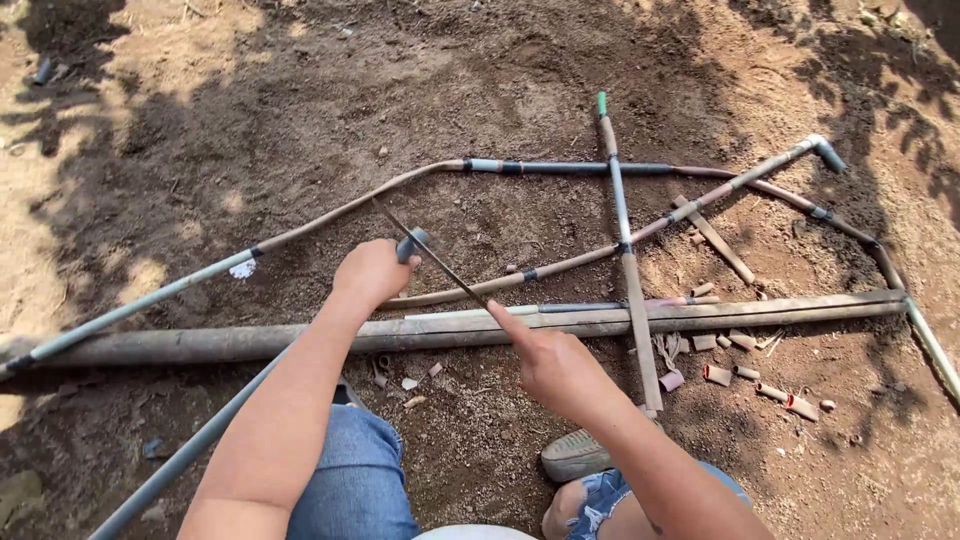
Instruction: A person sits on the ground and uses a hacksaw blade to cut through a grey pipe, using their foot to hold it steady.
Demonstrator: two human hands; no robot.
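Head view, outdoors, bare dirt ground (200,90) in patchy shade.

Hidden or cut off: both upper arms out of frame at bottom edge. Left end of long grey pipe (170,465) lost under left forearm and lower frame edge. Far ends of thick horizontal pole (760,311) run out at left edge and under a pipe at right. Palm side of left hand (372,272) not visible; pipe end partly covered by fingers. Small debris near right foot too small to identify.

Grip state: left hand closed around grey pipe fitting (411,243) at the pipe end, held just above the pole. Right hand (556,366) closed on lower end of thin saw blade (430,257), index finger stretched along it. Blade tilted, running up-left, crossing the fitting and touching it.

Labels: white torn patch (243,268) on long curved pipe (330,215) at left; black tape bands at pipe joints; green cap (602,103) on top end of upright pipe.

Edges, room: cut pipe stubs (718,375) scattered right of centre, below the pole. Grey shoe (576,455) below right hand. Crossing pipes crowd centre-right; open dirt upper left.
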